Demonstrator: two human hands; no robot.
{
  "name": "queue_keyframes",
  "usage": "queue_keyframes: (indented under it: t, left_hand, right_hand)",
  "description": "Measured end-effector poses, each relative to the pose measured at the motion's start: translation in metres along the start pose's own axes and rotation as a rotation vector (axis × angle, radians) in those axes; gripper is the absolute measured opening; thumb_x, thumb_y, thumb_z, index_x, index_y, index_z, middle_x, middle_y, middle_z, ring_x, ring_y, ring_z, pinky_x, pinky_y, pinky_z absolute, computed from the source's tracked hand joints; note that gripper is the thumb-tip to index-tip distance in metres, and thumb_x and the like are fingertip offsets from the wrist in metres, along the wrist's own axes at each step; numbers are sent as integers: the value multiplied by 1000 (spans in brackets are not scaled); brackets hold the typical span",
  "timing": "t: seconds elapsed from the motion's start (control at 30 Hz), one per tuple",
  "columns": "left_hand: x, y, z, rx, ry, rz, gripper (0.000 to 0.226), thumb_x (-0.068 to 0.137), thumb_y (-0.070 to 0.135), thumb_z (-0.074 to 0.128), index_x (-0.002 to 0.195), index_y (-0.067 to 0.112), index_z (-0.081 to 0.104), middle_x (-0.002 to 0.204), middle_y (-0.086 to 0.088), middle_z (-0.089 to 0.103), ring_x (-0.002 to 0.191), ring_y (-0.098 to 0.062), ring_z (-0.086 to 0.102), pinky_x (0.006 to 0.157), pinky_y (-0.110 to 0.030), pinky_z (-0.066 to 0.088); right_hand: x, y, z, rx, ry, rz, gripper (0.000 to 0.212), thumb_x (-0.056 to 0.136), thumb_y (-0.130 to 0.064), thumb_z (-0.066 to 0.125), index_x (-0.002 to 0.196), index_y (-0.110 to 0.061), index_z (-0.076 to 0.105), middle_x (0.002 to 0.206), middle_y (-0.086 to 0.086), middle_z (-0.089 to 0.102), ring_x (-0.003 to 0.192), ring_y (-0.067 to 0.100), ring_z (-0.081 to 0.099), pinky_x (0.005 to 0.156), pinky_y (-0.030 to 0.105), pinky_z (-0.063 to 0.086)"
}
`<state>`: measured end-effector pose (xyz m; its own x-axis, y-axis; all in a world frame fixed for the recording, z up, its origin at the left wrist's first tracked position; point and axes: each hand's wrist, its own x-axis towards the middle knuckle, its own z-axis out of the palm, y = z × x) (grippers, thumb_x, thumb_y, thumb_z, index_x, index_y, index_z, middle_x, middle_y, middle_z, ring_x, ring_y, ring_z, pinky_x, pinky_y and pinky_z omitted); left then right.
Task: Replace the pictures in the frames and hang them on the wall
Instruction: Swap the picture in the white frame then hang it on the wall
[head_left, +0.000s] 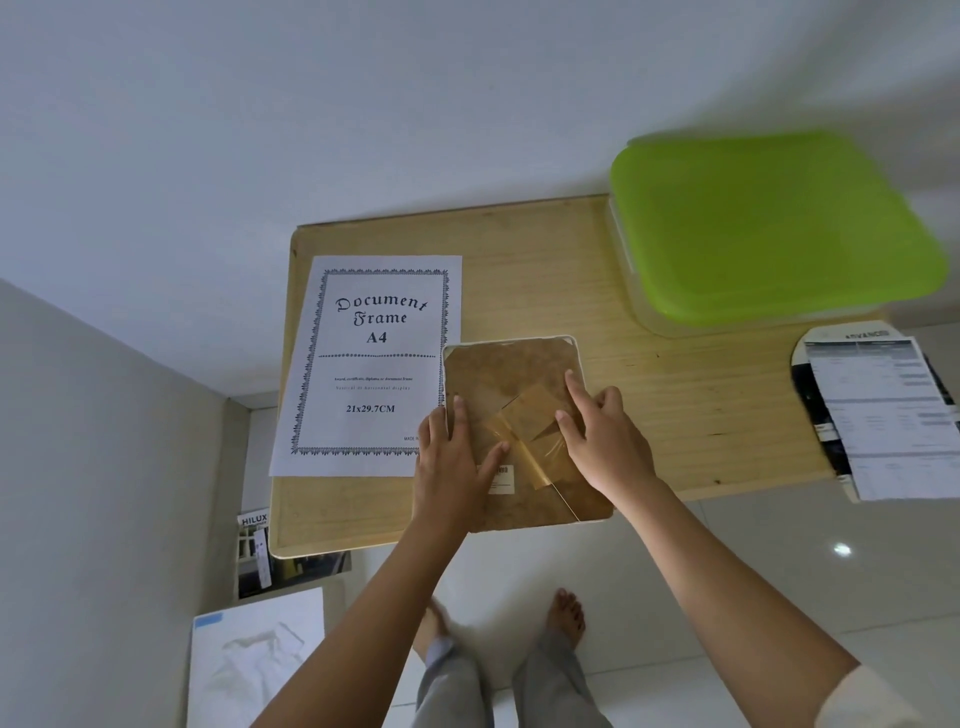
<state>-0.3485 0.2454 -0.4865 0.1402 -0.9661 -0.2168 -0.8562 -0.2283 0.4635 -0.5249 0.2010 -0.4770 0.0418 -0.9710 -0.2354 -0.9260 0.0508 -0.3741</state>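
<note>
A picture frame (511, 364) lies face down on the wooden table (649, 415), its brown backing board up and a thin white rim showing. A folded brown stand flap (530, 415) sits at the board's middle. My left hand (452, 462) presses flat on the board's left side, fingers spread. My right hand (602, 431) rests on the right side, its fingertips on the flap. To the left of the frame lies a white "Document Frame A4" insert sheet (371, 364), flat on the table.
A clear box with a green lid (769, 228) stands at the table's back right. A printed sheet (893, 415) overhangs the right edge. Brochures (270, 561) and a white packet (254, 660) lie on the floor at left. My bare feet stand below the table's front edge.
</note>
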Motion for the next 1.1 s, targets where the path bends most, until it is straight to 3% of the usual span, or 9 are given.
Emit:
queue_keyframes:
  t: [0.2, 0.53, 0.73, 0.87, 0.97, 1.1]
  left_hand:
    - [7, 2, -1, 55, 1, -21, 82, 88, 60, 40, 149, 12, 9, 140, -10, 26, 130, -24, 24, 104, -36, 34]
    - [10, 1, -5, 97, -7, -4, 82, 88, 61, 42, 148, 14, 12, 138, -9, 27, 128, -24, 26, 102, -37, 36]
    - [10, -5, -11, 41, -40, 20, 80, 87, 58, 46, 148, 17, 13, 139, -7, 28, 129, -23, 26, 100, -39, 39]
    - [3, -21, -19, -148, -102, 68, 86, 84, 52, 57, 149, 17, 13, 147, -2, 24, 134, -20, 25, 106, -37, 32]
    - [-3, -29, -23, -239, -223, 85, 108, 73, 53, 69, 149, 19, 2, 156, 4, 9, 142, -17, 14, 113, -33, 19]
    - [-5, -32, -26, -213, -300, 99, 128, 60, 48, 82, 148, 19, -7, 157, 6, 0, 143, -15, 7, 115, -32, 11]
  right_hand:
    - [6, -1, -3, -59, -76, 19, 53, 97, -47, 28, 146, -37, 10, 108, 5, 43, 72, 22, 52, 58, 31, 44]
    - [10, -5, -5, -68, -86, 35, 50, 97, -46, 30, 144, -35, 17, 115, 8, 46, 86, 28, 57, 64, 33, 45]
    - [7, -1, -7, -23, -112, 4, 53, 97, -46, 30, 145, -35, 13, 112, 7, 43, 77, 24, 54, 64, 34, 47]
    - [-3, 12, -12, 234, -183, 27, 68, 91, -49, 46, 147, -34, 12, 111, 0, 38, 85, 13, 50, 75, 28, 43]
    - [-15, 25, -19, 436, -303, 41, 90, 79, -42, 69, 147, -32, 11, 121, -4, 36, 102, 8, 48, 88, 22, 36]
    - [-20, 34, -19, 433, -392, -4, 108, 68, -28, 81, 149, -28, 9, 138, -8, 26, 125, 7, 34, 99, 19, 27]
